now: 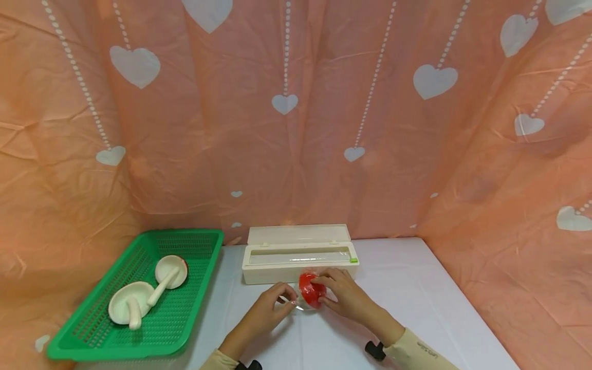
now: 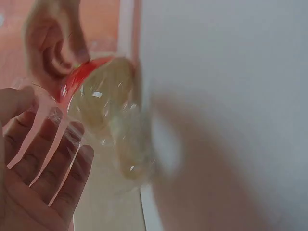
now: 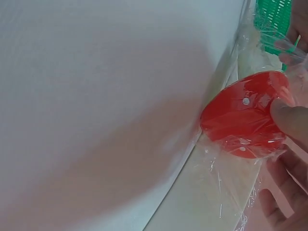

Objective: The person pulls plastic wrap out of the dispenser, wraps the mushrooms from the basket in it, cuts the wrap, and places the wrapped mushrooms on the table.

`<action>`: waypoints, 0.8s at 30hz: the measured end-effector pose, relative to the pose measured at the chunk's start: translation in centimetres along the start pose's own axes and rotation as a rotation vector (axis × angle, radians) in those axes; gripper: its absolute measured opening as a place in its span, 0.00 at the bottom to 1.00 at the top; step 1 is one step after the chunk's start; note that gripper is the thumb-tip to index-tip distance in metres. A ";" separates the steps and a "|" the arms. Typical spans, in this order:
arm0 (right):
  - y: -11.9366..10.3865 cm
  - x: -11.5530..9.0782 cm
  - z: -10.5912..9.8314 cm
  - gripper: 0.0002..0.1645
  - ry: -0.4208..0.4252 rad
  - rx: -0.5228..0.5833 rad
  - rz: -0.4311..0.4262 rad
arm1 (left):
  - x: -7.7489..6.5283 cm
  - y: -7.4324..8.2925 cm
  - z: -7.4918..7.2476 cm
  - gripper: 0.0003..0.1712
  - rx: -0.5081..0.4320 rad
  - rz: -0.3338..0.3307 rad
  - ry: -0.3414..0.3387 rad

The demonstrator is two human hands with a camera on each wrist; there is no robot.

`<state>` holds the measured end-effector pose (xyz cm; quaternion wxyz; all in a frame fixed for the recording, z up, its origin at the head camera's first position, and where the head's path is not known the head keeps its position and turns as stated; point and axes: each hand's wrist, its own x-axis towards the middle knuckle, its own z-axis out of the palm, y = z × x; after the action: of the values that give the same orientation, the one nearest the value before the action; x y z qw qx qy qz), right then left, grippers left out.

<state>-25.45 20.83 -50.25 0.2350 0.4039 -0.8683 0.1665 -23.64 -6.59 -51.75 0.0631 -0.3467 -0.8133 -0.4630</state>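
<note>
Between the hands, in front of the white box, is a ladle [image 1: 310, 291] with a red outer bowl and a cream inside, covered in clear plastic film [image 3: 219, 175]. My right hand [image 1: 344, 295] grips the red bowl [image 3: 245, 115], thumb on one side and fingers on the other. At the ladle's left, my left hand [image 1: 268, 308] pinches the film's edge between thumb and index finger, its other fingers spread behind the film in the left wrist view. Wrinkled film also wraps the ladle's cream handle [image 2: 130, 154].
Behind the hands stands a white film box [image 1: 296, 277], lid [image 1: 298, 235] raised, with a film roll [image 1: 296, 258] inside and a green slider [image 1: 353, 260]. A green basket [image 1: 111, 353] at left holds two cream ladles [image 1: 121, 304]. Patterned cloth [image 1: 324, 169] hangs behind the white-covered table [image 1: 416, 298].
</note>
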 end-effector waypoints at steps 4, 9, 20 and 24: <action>0.0 0.0 0.1 0.32 -0.005 0.027 0.003 | -0.4 0.4 1.0 0.06 0.212 0.014 -0.044; 0.1 0.1 0.2 0.33 -0.008 0.047 -0.012 | -0.4 1.1 1.4 0.05 0.453 0.091 -0.088; -0.1 0.2 -0.1 0.31 -0.049 0.087 0.016 | 0.3 1.5 1.7 0.09 0.410 -0.133 -0.042; 0.0 0.0 -0.1 0.29 -0.053 0.106 0.033 | 0.6 1.0 1.8 0.19 0.464 -0.169 0.073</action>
<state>-25.39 20.88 -50.18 0.1873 0.4055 -0.8708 0.2054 -23.04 -4.55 -51.82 0.1315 -0.2369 -0.9211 -0.2795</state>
